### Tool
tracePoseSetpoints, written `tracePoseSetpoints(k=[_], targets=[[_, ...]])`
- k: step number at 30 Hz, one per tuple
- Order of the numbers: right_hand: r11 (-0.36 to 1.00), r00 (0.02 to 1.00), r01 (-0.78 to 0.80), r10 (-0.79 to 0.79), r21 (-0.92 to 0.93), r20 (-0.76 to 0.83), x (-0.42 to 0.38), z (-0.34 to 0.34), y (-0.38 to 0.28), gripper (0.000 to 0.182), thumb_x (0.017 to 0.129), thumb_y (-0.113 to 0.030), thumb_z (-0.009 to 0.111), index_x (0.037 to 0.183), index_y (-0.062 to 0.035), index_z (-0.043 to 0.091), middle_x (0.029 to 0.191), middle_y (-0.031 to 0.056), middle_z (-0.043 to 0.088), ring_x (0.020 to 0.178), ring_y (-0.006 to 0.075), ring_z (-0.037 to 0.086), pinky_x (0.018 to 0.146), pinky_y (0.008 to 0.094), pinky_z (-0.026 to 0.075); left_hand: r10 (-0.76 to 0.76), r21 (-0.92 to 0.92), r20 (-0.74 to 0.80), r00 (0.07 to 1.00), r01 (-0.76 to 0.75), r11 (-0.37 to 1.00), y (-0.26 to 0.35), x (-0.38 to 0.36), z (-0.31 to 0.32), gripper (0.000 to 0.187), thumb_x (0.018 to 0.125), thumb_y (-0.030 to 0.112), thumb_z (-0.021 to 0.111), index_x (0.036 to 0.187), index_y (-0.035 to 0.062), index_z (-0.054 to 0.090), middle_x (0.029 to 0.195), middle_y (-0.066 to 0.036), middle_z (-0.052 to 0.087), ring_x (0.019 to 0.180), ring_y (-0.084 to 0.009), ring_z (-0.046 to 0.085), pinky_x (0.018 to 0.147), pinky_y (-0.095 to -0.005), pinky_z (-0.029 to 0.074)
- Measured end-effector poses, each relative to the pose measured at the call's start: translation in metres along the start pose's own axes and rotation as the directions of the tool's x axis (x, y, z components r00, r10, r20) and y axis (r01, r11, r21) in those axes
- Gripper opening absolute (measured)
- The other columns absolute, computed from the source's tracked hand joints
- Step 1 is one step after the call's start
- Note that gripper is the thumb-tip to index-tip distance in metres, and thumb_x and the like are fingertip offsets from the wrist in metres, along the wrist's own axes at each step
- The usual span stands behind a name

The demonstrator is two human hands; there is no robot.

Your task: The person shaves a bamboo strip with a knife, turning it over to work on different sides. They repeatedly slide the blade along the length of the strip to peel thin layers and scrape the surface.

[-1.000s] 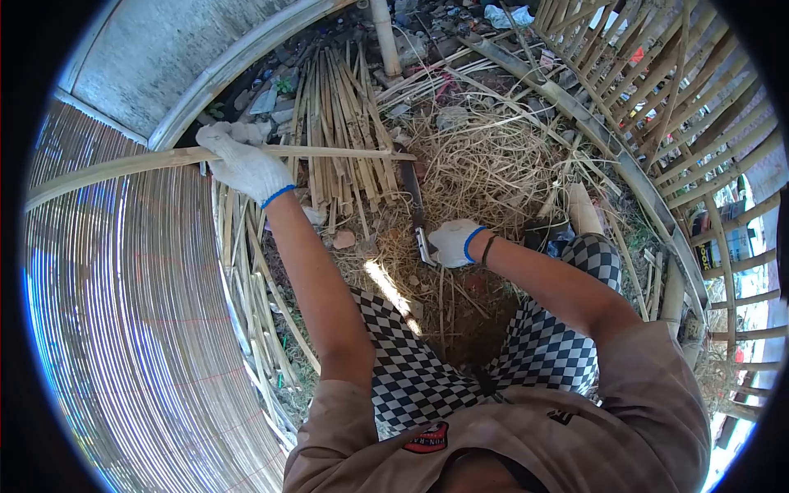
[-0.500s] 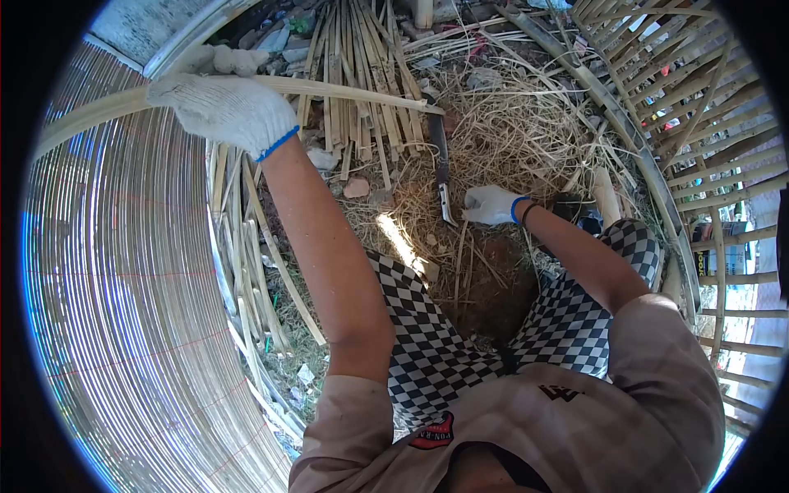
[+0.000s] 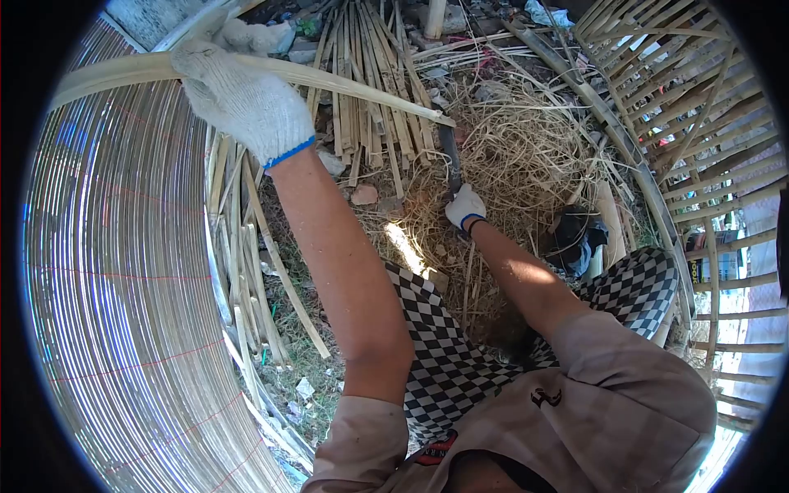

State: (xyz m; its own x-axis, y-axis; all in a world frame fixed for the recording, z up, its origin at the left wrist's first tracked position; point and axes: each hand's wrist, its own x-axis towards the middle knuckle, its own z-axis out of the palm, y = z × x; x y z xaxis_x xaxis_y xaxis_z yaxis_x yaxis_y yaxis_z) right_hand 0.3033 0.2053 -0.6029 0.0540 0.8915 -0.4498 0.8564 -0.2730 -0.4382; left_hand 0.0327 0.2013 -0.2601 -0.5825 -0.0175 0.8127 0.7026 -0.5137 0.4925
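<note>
The left hand (image 3: 246, 103) is clamped on a long bamboo strip (image 3: 362, 85) held up at far left, and the right hand (image 3: 464, 207) is closed on the handle of a knife (image 3: 450, 152) whose blade meets the strip's tapering right end, over the straw-like shavings (image 3: 509, 156). If the strip flexes or the blade catches the grain, the knife could, I judge, skid toward the gloved fingers or split the strip crookedly. The strip looks pale, flat, thin and bowed, crossing above a bundle of split bamboo slats (image 3: 362, 90) on the ground.
</note>
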Motion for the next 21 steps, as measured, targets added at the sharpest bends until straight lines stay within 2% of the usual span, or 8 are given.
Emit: tracePoseSetpoints(k=[2, 8, 11, 13, 15, 17, 19, 21], targets=[[0.992, 0.999, -0.033, 0.031, 0.121, 0.021, 0.006, -0.003, 0.011, 0.044, 0.086, -0.026, 0.072, 0.117, 0.0013, 0.056, 0.107, 0.0219, 0.072, 0.102, 0.0359, 0.073, 0.088, 0.0453, 0.057, -0.434, -0.519, 0.097, 0.896, 0.418, 0.746, 0.045, 0.009, 0.004, 0.058, 0.111, 0.052, 0.039, 0.110, -0.0016, 0.061, 0.080, -0.007, 0.058, 0.067, -0.0161, 0.054, 0.059, -0.0319, 0.048], [0.711, 0.968, -0.204, 0.043, 0.673, 0.248, -0.066, -0.055, 0.028, 0.022, 0.087, -0.018, 0.071, 0.096, -0.0043, 0.057, 0.072, 0.0051, 0.059, 0.055, 0.0173, 0.057, 0.048, 0.0352, 0.048, -0.414, -0.744, 0.224, 0.882, 0.429, 0.513, 0.027, 0.027, -0.021, 0.068, 0.107, 0.067, 0.030, 0.087, 0.0092, 0.058, 0.054, 0.004, 0.034, 0.042, -0.0075, 0.023, 0.036, -0.0274, 0.016], [0.614, 0.969, -0.203, 0.018, 0.762, 0.244, -0.106, -0.062, 0.035, 0.020, 0.087, -0.015, 0.070, 0.096, -0.0042, 0.056, 0.070, 0.0034, 0.057, 0.053, 0.0157, 0.055, 0.046, 0.0341, 0.047, -0.377, -0.793, 0.295, 0.878, 0.446, 0.416, 0.024, 0.020, -0.025, 0.054, 0.106, 0.065, 0.039, 0.092, 0.0199, 0.065, 0.057, 0.008, 0.037, 0.043, -0.0047, 0.027, 0.036, -0.0238, 0.019], [0.593, 0.980, -0.148, -0.017, 0.792, 0.196, -0.114, -0.064, 0.032, 0.020, 0.089, -0.015, 0.070, 0.097, -0.0045, 0.056, 0.069, 0.0033, 0.057, 0.052, 0.0160, 0.055, 0.045, 0.0330, 0.047, -0.292, -0.838, 0.477, 0.829, 0.529, 0.132, -0.026, 0.017, -0.021, 0.047, 0.105, 0.064, 0.042, 0.093, 0.0250, 0.066, 0.060, 0.009, 0.039, 0.046, -0.0047, 0.029, 0.038, -0.0232, 0.021], [0.574, 0.988, -0.070, -0.072, 0.816, 0.136, -0.117, -0.060, 0.029, 0.020, 0.091, -0.017, 0.070, 0.098, -0.0054, 0.055, 0.067, 0.0035, 0.058, 0.048, 0.0166, 0.055, 0.043, 0.0313, 0.047, -0.331, -0.816, 0.503, 0.798, 0.565, 0.121, -0.026, 0.017, -0.018, 0.052, 0.103, 0.069, 0.039, 0.088, 0.0241, 0.062, 0.059, 0.007, 0.038, 0.046, -0.0057, 0.029, 0.039, -0.0237, 0.021], [0.550, 0.990, 0.036, -0.137, 0.834, 0.047, -0.122, -0.062, 0.013, 0.021, 0.092, -0.019, 0.068, 0.098, -0.0060, 0.053, 0.069, 0.0020, 0.056, 0.048, 0.0143, 0.053, 0.042, 0.0302, 0.045, -0.504, -0.737, 0.350, 0.789, 0.564, 0.372, 0.021, 0.017, -0.006, 0.069, 0.099, 0.079, 0.030, 0.079, 0.0172, 0.054, 0.056, 0.004, 0.035, 0.043, -0.0077, 0.027, 0.038, -0.0252, 0.019], [0.500, 0.970, 0.146, -0.243, 0.854, -0.024, -0.130, -0.069, -0.004, 0.020, 0.093, -0.021, 0.068, 0.098, -0.0072, 0.053, 0.070, 0.0010, 0.055, 0.048, 0.0136, 0.053, 0.043, 0.0300, 0.045, -0.426, -0.732, 0.400, 0.812, 0.562, 0.385, 0.015, 0.013, -0.009, 0.051, 0.103, 0.069, 0.040, 0.086, 0.0256, 0.061, 0.064, 0.008, 0.040, 0.047, -0.0059, 0.030, 0.040, -0.0239, 0.022], [0.700, 0.984, 0.111, -0.179, 0.705, 0.023, -0.161, -0.104, -0.050, 0.027, 0.095, -0.028, 0.068, 0.103, -0.0053, 0.056, 0.072, 0.0031, 0.058, 0.049, 0.0127, 0.054, 0.047, 0.0300, 0.045, -0.424, -0.712, 0.392, 0.816, 0.561, 0.423, 0.015, 0.014, -0.006, 0.045, 0.104, 0.066, 0.044, 0.087, 0.0283, 0.062, 0.067, 0.009, 0.041, 0.049, -0.0052, 0.031, 0.041, -0.0235, 0.024]])
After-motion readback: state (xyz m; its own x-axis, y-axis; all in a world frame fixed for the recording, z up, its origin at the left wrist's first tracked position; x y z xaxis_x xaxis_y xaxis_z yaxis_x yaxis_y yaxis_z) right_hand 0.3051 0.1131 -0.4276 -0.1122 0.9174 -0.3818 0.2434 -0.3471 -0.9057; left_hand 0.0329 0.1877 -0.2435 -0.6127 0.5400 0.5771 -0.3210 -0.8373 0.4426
